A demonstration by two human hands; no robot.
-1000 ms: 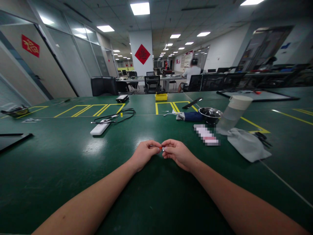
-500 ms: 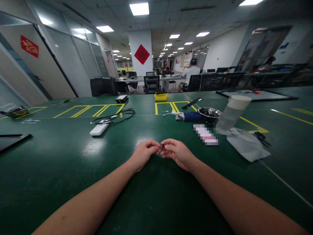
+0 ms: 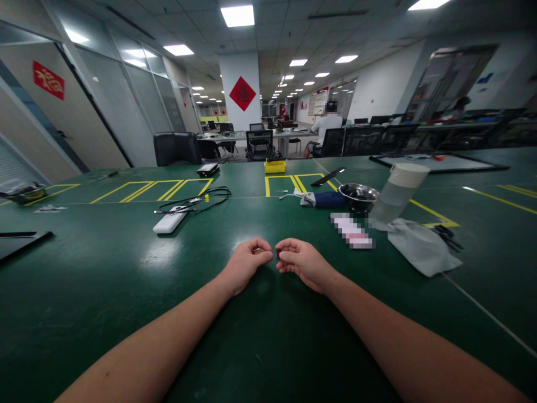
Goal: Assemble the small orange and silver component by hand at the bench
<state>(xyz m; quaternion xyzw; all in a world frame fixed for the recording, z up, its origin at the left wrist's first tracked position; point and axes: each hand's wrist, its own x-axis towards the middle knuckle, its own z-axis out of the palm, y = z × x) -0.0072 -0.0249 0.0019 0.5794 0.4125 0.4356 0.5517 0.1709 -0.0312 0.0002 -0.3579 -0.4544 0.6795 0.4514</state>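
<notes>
My right hand (image 3: 304,260) pinches a small red and black piece (image 3: 278,253) between thumb and fingertips. It is too small to name. Close on its left, my left hand (image 3: 249,263) has thumb and fingers curled together in a pinch. Whatever lies between those fingertips, if anything, is hidden. A narrow gap parts the fingertips of the two hands. Both hands are just above or against the green table (image 3: 260,336); I cannot tell which.
To the left lie a white power bank (image 3: 170,222) and a black cable (image 3: 218,208). On the right are a metal bowl (image 3: 358,196), a tilted translucent bottle (image 3: 396,196), a grey pouch (image 3: 422,246) and a blurred-out phone-shaped thing (image 3: 351,230). Farther back stands a yellow box (image 3: 274,166).
The orange-red bit at my left fingertips no longer shows. The gap between my fingertips looks slightly wider. The red piece in my right hand shows turned a little.
</notes>
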